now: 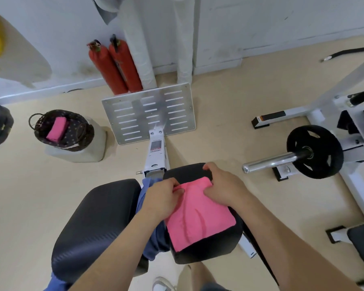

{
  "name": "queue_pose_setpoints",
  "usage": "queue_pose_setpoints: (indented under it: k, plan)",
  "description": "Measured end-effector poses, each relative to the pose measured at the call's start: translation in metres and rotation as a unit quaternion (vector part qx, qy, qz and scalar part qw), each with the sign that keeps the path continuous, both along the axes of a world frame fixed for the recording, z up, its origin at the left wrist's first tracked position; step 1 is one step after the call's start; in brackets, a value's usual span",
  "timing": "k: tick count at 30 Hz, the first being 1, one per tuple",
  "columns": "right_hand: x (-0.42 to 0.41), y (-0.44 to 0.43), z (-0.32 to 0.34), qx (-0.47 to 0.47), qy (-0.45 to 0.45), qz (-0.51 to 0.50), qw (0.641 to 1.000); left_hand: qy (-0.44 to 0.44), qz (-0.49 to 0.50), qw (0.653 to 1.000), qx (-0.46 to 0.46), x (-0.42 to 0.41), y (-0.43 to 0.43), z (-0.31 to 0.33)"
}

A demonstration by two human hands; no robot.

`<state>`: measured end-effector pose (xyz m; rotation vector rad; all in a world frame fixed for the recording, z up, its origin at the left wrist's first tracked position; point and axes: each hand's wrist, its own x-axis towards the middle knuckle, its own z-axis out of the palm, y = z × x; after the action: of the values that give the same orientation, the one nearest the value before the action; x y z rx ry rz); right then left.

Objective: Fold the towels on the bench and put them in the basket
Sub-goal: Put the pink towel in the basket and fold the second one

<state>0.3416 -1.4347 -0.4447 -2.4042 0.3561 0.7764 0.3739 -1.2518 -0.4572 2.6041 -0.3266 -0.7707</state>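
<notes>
A pink rectangular terry towel (200, 223) is spread flat on the right black padded section of the worktop (208, 254), with a few creases running along it. Its far edge is lifted slightly and gripped at both ends. The left corner is pinched by the left hand (162, 198), whose fingers (177, 193) are curled round the cloth. The right corner is held by the right hand (225, 185), whose thumb is pressed on the cloth and whose fingers (208, 168) are curled over the far edge.

A blue crumpled towel (158, 238) is bunched in the gap between this section and the left black padded section (97, 223), partly covered by the left forearm.

Well apart to the left, a dark brown woven basket with a dotted lining (84, 139) is set on a pale plastic container (93, 153) on the beige floor (219, 122). A folded pink towel (57, 129) is lying inside it.

Beyond the worktop, a slotted silver metal plate (149, 112) is fixed to the machine's white beam. Behind it, two red fire extinguishers (114, 66) are leaned against the white wall. To the right, a black weight disc (315, 152) is mounted on a chrome bar.
</notes>
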Motion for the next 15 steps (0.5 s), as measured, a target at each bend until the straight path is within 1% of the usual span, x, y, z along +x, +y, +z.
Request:
queue_pose_setpoints:
  k: [2,6,11,15]
  plan:
    - [0.007,0.000,-0.004,-0.010,0.013,0.026,1.000,-0.005,-0.019,1.000,0.014,0.002,-0.002,-0.003]
    - [0.011,0.000,-0.016,-0.065,-0.004,0.074,0.995,0.018,-0.030,0.999,0.021,0.009,-0.003,-0.008]
    - [0.013,0.001,-0.016,-0.084,-0.034,0.117,0.989,0.043,-0.046,0.998,0.028,0.014,-0.005,-0.011]
    - [0.014,0.003,-0.021,-0.095,-0.033,0.142,0.985,0.023,-0.033,0.999,0.030,0.011,-0.004,-0.011]
